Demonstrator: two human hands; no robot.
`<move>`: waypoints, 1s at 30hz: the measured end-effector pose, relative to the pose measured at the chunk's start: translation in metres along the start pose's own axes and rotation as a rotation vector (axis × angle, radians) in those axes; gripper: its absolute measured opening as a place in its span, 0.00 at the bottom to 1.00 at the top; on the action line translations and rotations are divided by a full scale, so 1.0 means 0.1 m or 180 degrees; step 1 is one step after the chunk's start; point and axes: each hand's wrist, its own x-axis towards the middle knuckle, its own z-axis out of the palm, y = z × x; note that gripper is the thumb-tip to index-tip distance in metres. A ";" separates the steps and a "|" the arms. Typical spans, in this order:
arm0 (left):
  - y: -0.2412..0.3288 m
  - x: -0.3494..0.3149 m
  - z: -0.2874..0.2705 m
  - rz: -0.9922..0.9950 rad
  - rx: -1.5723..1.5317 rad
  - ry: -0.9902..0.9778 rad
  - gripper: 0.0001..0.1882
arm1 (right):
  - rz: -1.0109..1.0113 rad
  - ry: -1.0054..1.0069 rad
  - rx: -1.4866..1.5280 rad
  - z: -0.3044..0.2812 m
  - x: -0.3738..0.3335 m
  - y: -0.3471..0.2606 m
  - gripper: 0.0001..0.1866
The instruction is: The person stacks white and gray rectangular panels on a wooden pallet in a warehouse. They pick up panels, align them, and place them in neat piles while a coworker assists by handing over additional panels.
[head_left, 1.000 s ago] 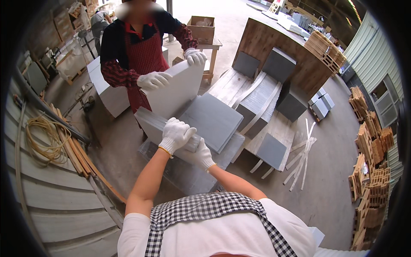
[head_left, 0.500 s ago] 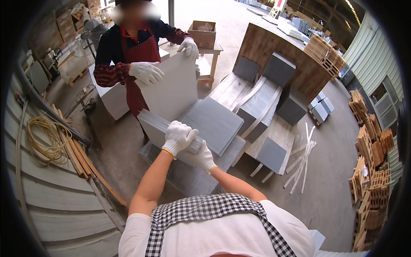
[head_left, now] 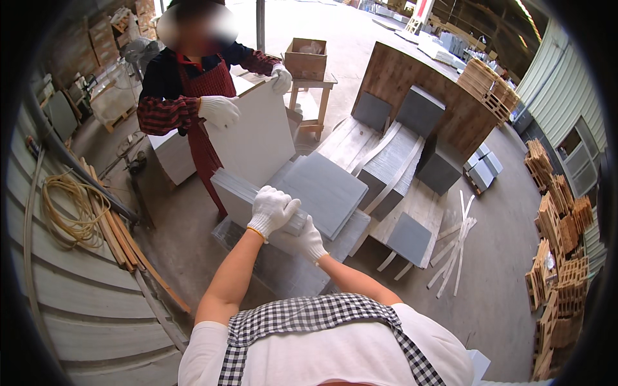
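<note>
A bundle of thin grey stone tiles stands on edge in front of me. My left hand, in a white knit glove, is closed over the bundle's top edge. Lower down, my right hand, gloved alike, wraps round the bundle's near right end; its fingertips are partly hidden. Larger dark grey tiles lie flat in a pile just right of the bundle, on a low support. Across from me a co-worker in a red apron holds a big pale panel upright with both gloved hands.
To the right, a wooden bench carries a strapped row of tiles and single dark tiles. White strips lie on the floor beside it. A coiled hose and planks are at left; stacked pallets line the right.
The co-worker's pale panel has sunk slightly, and the hands on it have shifted with it. Both my hands keep their grip on the tile bundle, which has barely moved.
</note>
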 end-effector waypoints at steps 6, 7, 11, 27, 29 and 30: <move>0.00 0.00 -0.01 -0.0032 -0.0094 0.0024 0.21 | -0.0063 0.0019 -0.0013 0.01 0.01 0.03 0.56; 0.01 0.00 -0.02 -0.0034 -0.0140 0.0057 0.23 | -0.0063 0.0011 -0.0031 0.02 0.03 0.05 0.56; 0.02 -0.01 -0.05 -0.0061 -0.0103 0.0050 0.23 | -0.0051 -0.0015 0.0070 0.00 -0.01 0.02 0.56; -0.04 -0.06 0.00 0.0017 -0.0023 0.0221 0.20 | -0.0215 0.0116 0.0132 0.10 -0.01 0.04 0.57; -0.03 -0.05 0.01 -0.0090 -0.0059 0.0214 0.20 | -0.0204 0.0029 0.0364 0.16 0.08 0.20 0.58; -0.01 -0.06 -0.02 -0.0145 0.0021 0.0194 0.20 | -0.0117 0.0082 0.0189 0.16 0.05 0.15 0.57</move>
